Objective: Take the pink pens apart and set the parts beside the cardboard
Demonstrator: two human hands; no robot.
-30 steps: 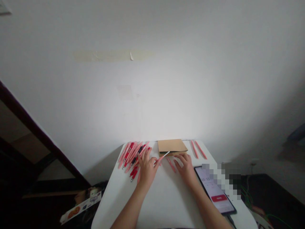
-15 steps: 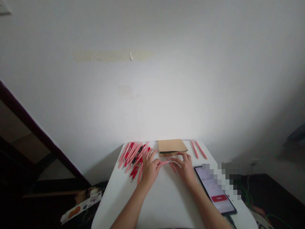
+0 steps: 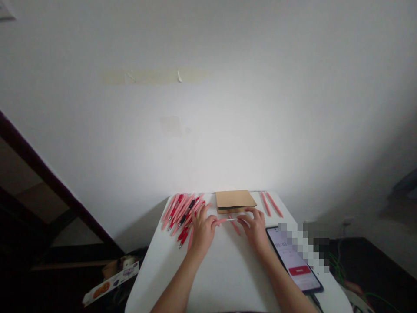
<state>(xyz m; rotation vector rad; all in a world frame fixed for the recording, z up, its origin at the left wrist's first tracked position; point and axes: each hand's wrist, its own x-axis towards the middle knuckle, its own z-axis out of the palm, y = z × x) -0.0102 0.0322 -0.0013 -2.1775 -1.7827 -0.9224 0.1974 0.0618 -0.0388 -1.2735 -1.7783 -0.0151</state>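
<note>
Heap of pens [image 3: 178, 212], pink, red and black, far left on the white table [image 3: 221, 278]. Left hand [image 3: 203, 230] beside it, thumb and forefinger clamped on a pink barrel [image 3: 222, 221] — white refill [image 3: 231, 219] jutting rightward, near the brown notebook [image 3: 235, 199]. Pink piece [image 3: 236, 229] lies below. Right hand [image 3: 256, 229]: thumb and forefinger pinching the refill's tip. Beyond — two pink pens [image 3: 266, 204], then a phone [image 3: 289, 256].

left hand [image 3: 204, 229]: pinching a pink barrel [image 3: 222, 221], messy pen pile [image 3: 183, 213] right beside it
right hand [image 3: 255, 227]: fingertips at the thin white rod [image 3: 231, 219] poking out
phone [image 3: 291, 261]: lit up, near right forearm
</note>
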